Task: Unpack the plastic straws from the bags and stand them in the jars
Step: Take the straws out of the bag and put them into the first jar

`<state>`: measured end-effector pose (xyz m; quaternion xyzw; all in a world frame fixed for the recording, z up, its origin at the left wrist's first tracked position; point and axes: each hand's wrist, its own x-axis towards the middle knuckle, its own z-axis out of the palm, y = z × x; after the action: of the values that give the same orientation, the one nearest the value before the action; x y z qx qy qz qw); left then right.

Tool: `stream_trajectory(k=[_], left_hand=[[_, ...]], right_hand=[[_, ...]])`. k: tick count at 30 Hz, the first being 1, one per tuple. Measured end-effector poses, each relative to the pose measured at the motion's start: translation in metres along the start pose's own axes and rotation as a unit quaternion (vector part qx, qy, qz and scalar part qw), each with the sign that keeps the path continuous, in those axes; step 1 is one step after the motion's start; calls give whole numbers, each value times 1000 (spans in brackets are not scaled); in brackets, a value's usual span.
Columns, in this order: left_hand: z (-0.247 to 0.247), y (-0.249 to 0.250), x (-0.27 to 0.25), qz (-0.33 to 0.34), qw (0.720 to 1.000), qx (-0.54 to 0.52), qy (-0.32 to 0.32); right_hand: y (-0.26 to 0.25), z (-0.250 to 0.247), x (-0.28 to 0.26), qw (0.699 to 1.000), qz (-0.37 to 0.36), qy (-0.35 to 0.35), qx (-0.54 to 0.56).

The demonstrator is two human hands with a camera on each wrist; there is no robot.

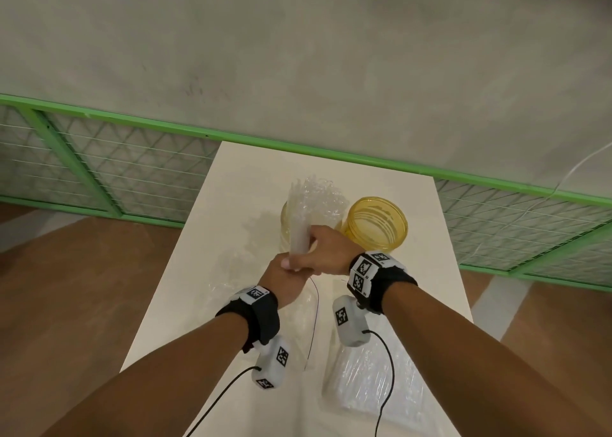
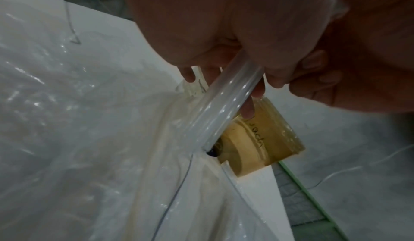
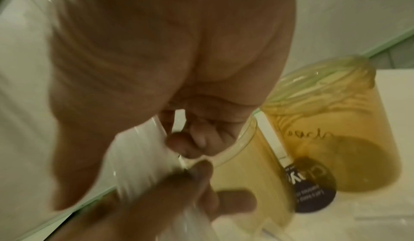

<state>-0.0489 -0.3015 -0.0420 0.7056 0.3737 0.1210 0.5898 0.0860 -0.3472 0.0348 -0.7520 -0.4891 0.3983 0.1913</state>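
A bundle of clear plastic straws point(image 1: 298, 231) stands nearly upright over the left amber jar point(image 1: 285, 216), which it partly hides. My left hand point(image 1: 288, 265) grips the bundle's lower end. My right hand point(image 1: 314, 239) grips it just above, touching the left hand. Crumpled clear plastic point(image 1: 319, 195) bunches around the bundle's top. The right amber jar point(image 1: 377, 224) stands open with nothing in it. In the left wrist view my fingers curl round a clear straw point(image 2: 226, 101) with a jar point(image 2: 264, 138) beyond. The right wrist view shows both jars point(image 3: 244, 177) point(image 3: 340, 138) behind the straws point(image 3: 143, 158).
A full, sealed bag of straws point(image 1: 371, 380) lies at the near right of the white table point(image 1: 430, 238). Loose clear bag film point(image 1: 231, 271) lies left of my hands. A green mesh fence point(image 1: 132, 172) runs behind the table. Wrist camera cables hang under both arms.
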Motion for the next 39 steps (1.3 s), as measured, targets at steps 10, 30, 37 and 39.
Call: stream_trajectory(k=[10, 30, 37, 39], left_hand=[[-17, 34, 9, 46, 991, 125, -14], [-61, -4, 50, 91, 925, 368, 33], [-61, -10, 50, 96, 926, 364, 18], [-60, -9, 51, 102, 930, 352, 14]], right_hand=[[-14, -3, 4, 981, -21, 181, 66], [-17, -44, 29, 937, -25, 337, 91], [9, -25, 40, 952, 17, 270, -145], [13, -24, 39, 942, 28, 271, -195]])
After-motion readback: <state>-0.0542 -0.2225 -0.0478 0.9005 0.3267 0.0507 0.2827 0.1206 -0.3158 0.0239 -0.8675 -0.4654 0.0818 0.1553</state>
